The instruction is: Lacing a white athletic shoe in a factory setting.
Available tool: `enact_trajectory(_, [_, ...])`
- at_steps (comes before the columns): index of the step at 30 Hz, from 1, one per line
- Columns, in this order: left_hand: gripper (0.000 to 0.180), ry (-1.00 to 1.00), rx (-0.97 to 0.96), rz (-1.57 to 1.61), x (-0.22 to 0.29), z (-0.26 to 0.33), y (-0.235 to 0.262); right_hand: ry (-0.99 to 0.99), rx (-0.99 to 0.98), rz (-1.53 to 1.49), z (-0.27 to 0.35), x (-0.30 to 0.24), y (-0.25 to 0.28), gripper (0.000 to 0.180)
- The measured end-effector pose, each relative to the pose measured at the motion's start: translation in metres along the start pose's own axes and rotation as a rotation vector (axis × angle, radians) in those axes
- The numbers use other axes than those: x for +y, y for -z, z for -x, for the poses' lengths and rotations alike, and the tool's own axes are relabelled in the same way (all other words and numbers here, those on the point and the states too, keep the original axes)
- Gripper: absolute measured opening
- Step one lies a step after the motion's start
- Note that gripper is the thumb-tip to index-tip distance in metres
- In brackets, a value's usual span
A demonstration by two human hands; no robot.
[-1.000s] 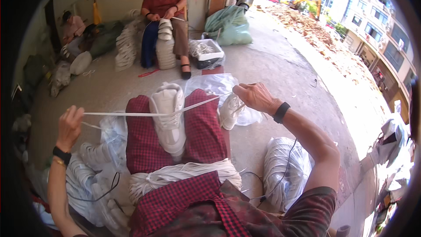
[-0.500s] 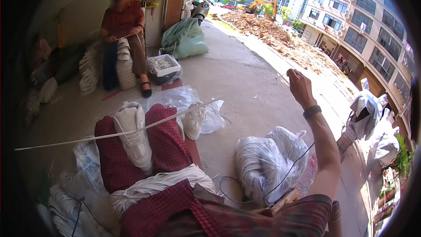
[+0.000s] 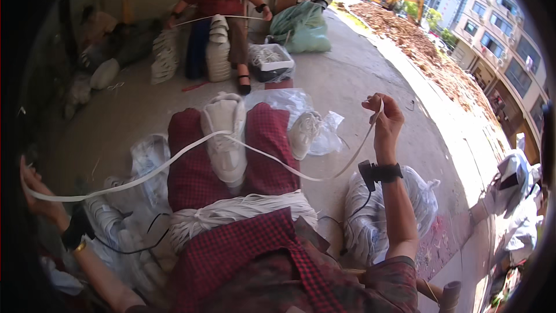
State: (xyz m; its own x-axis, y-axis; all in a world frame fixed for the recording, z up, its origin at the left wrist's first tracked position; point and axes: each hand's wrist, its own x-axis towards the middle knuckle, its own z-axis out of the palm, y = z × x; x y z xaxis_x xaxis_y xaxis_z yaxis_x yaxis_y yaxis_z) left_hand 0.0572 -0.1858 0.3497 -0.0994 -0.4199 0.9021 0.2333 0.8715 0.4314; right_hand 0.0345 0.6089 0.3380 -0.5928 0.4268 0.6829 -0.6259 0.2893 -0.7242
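A long white shoelace (image 3: pixel 307 177) stretches slackly between my two hands and passes over a white sneaker (image 3: pixel 226 145). That sneaker stands between my knees, toe toward me, under a red-and-black checked apron (image 3: pixel 231 255). Out at the far left, my left hand (image 3: pixel 41 192) holds one part of the lace; its fingers are partly lost at the dark rim. My right hand (image 3: pixel 387 120), raised at the right, pinches the other part between thumb and fingers. Across my lap lies a thick bundle of white laces (image 3: pixel 249 211).
Another white sneaker (image 3: pixel 304 133) rests beyond my right knee near clear plastic. Bagged white shoes (image 3: pixel 394 208) sit right; more shoe parts (image 3: pixel 110 211) lie left. Ahead, a seated co-worker (image 3: pixel 223 0) stretches a lace beside a white bin (image 3: pixel 272 61) and green sack (image 3: pixel 304 29).
My left arm has come into view at the left. The lace has gone from taut to sagging. The view has shifted, so the scene sits lower-left to right. The co-worker's hands have spread apart.
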Motion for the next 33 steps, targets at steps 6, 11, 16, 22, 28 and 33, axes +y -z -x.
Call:
enact_trajectory(6, [0.024,0.620,-0.541,0.710,0.204,0.129,-0.132,-0.367,-0.517,-0.268,0.051,0.046,-0.132,0.012])
enact_trajectory(11, [0.017,0.697,-1.003,0.879,0.236,0.196,-0.172,-0.399,-0.756,-0.140,0.069,0.047,-0.195,0.009])
enact_trajectory(16, [0.016,0.662,-1.128,0.795,0.242,0.228,-0.187,-0.261,-0.850,0.182,0.072,0.055,-0.203,0.009])
enact_trajectory(22, [0.016,0.637,-1.133,0.747,0.243,0.231,-0.184,-0.283,-0.704,-0.026,0.077,0.058,-0.204,0.008])
enact_trajectory(28, [0.017,0.631,-1.082,0.761,0.242,0.235,-0.182,-0.247,-0.694,0.066,0.081,0.066,-0.205,0.006])
enact_trajectory(33, [0.013,0.623,-1.111,0.742,0.240,0.235,-0.179,-0.230,-0.668,0.044,0.080,0.065,-0.206,0.005])
